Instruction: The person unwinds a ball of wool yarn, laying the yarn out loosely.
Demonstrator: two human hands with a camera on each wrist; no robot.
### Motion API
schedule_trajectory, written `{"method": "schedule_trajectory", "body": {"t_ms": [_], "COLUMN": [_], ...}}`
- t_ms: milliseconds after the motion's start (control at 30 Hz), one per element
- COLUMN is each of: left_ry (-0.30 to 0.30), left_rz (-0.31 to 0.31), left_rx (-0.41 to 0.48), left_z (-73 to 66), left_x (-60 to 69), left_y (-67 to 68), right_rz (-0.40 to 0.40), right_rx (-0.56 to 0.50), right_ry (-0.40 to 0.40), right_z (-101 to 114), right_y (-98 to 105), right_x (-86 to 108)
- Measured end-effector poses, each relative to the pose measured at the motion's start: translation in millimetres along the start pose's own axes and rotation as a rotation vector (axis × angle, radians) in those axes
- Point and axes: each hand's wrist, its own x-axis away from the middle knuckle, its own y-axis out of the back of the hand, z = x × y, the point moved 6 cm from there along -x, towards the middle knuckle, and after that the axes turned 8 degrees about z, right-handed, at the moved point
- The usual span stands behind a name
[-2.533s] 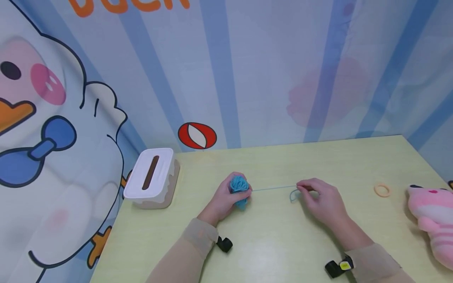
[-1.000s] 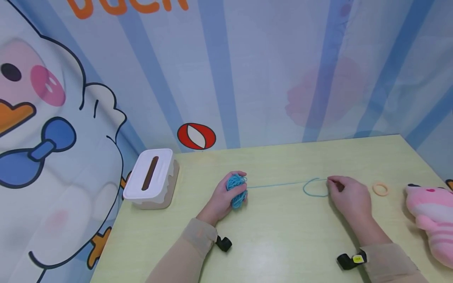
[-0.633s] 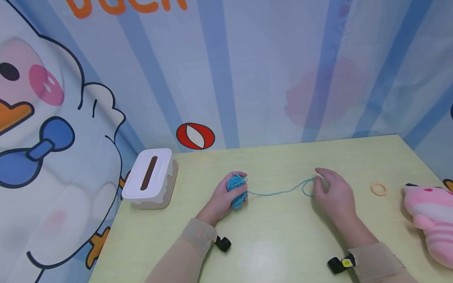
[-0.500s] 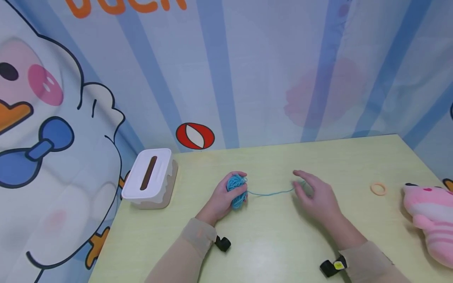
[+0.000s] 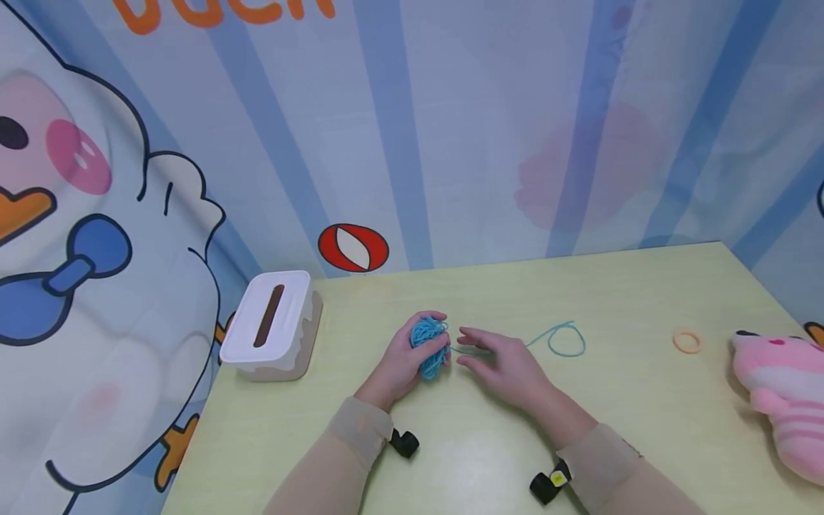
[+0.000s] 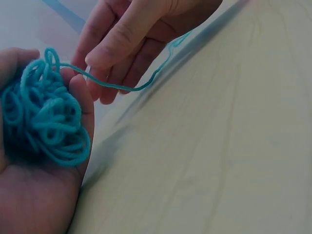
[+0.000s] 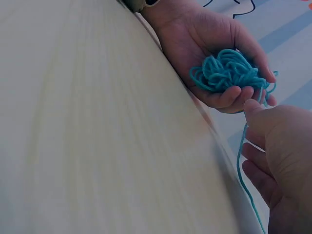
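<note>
A tangled ball of blue yarn (image 5: 430, 349) lies in my left hand (image 5: 395, 372), whose fingers and thumb curl round it. Close on its right is my right hand (image 5: 511, 368), thumb and fingers apart around the loose strand. From the ball that strand runs past the right hand and ends in a loop of yarn (image 5: 584, 345) on the table. In the left wrist view the yarn ball (image 6: 51, 117) sits against the palm, and the right hand (image 6: 141, 36) hovers beside the slack strand. The right wrist view has the right thumb near the left fingertips; whether they touch, I cannot tell.
A white-lidded box (image 5: 273, 315) with a brown slot stands at the table's back left. On the right lie a pale orange ring (image 5: 687, 342) and a pink plush toy (image 5: 779, 400). Behind the table (image 5: 489, 443) hangs a printed curtain (image 5: 476, 143).
The right hand first drew the strand out to the right, then let go of its end and came back left to the ball. The strand went slack. The left hand kept its grip.
</note>
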Motion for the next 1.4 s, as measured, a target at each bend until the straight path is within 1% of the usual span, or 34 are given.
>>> {"method": "schedule_trajectory", "body": {"t_ms": [133, 233, 333, 433, 500, 600, 667, 700, 867, 967, 1167, 1267, 1400], "left_ry": [-0.009, -0.009, -0.001, 0.01, 0.02, 0.026, 0.028, 0.023, -0.009, -0.018, -0.002, 0.006, 0.015], "left_rz": [0.0, -0.001, -0.002, -0.003, -0.017, -0.045, -0.049, -0.041, 0.036, 0.052, 0.022, 0.005, -0.021], "left_rx": [0.002, 0.012, -0.003, -0.044, -0.069, -0.081, -0.064, -0.048, 0.069, 0.102, 0.068, 0.056, 0.056], "left_z": [-1.4, -1.6, -2.4, -2.8, -2.1, -0.3, 0.9, 1.0, -1.0, -2.1, -2.7, -2.7, -2.4], "left_x": [0.4, 0.7, 1.8, 2.8, 3.3, 2.9, 2.5, 1.9, 0.6, 0.1, 0.8, 1.1, 1.6], "left_y": [0.6, 1.4, 1.3, 0.8, 1.3, 3.1, 3.7, 3.4, -1.5, -2.5, -1.3, -0.1, 2.4], "right_rz": [-0.014, -0.039, -0.076, -0.119, -0.151, -0.197, -0.222, -0.23, -0.25, -0.276, -0.373, -0.4, -0.417], "right_rx": [0.008, 0.041, 0.071, 0.076, 0.072, 0.076, 0.083, 0.086, 0.081, 0.086, 0.125, 0.122, 0.112], "right_ry": [-0.024, -0.01, 0.011, 0.021, 0.023, 0.022, 0.02, 0.015, -0.014, -0.007, 0.051, 0.035, -0.015], "right_z": [2.0, 3.1, 2.7, -1.4, -5.5, -11.9, -15.3, -17.0, -24.6, -28.1, -33.8, -39.5, -47.6], "right_y": [-4.1, -2.1, 4.0, 11.4, 16.9, 24.8, 30.0, 32.2, 41.2, 46.8, 60.6, 67.5, 76.6], "right_x": [-3.8, -3.7, -1.2, 3.0, 6.2, 11.2, 14.3, 15.7, 21.1, 23.8, 31.5, 35.9, 41.3]}}
